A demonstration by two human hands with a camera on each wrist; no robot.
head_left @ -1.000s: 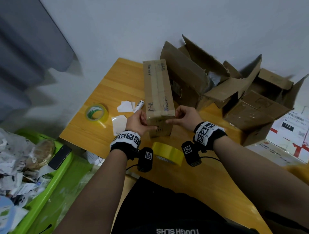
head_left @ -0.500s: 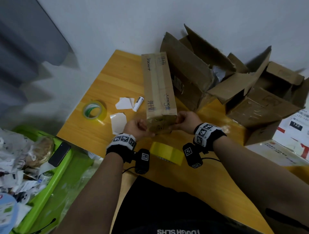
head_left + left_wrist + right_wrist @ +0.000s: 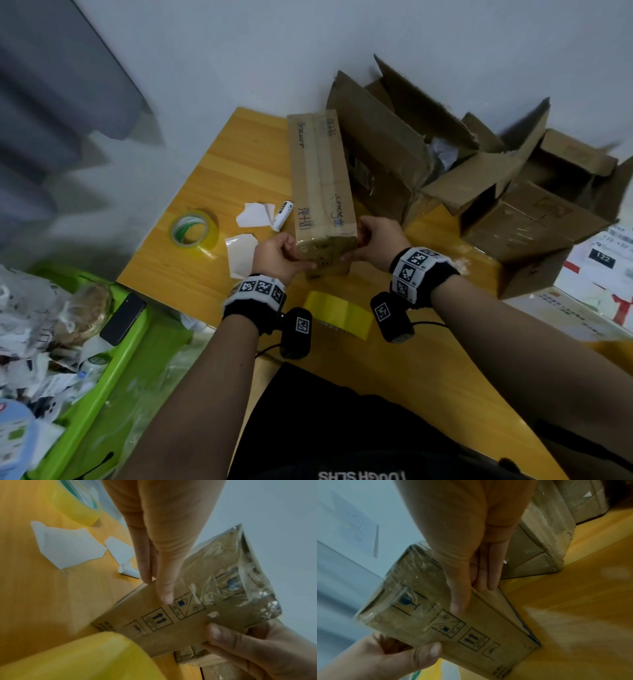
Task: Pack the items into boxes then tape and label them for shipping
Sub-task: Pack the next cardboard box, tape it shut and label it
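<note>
Both hands grasp the near end of the long taped box on the worktop.

Head view: the left hand [image 3: 278, 253] and right hand [image 3: 375, 241] each pinch a near corner of the cardboard box [image 3: 320, 178], which lies lengthwise on the wooden worktop [image 3: 219, 164] by a white wall, open cartons [image 3: 445, 164] close alongside. Left wrist view: glossy tape [image 3: 240, 577] wraps that end, likely slick. Right wrist view: the panel looks stiff and seems light; the bare corners should grip best.
</note>
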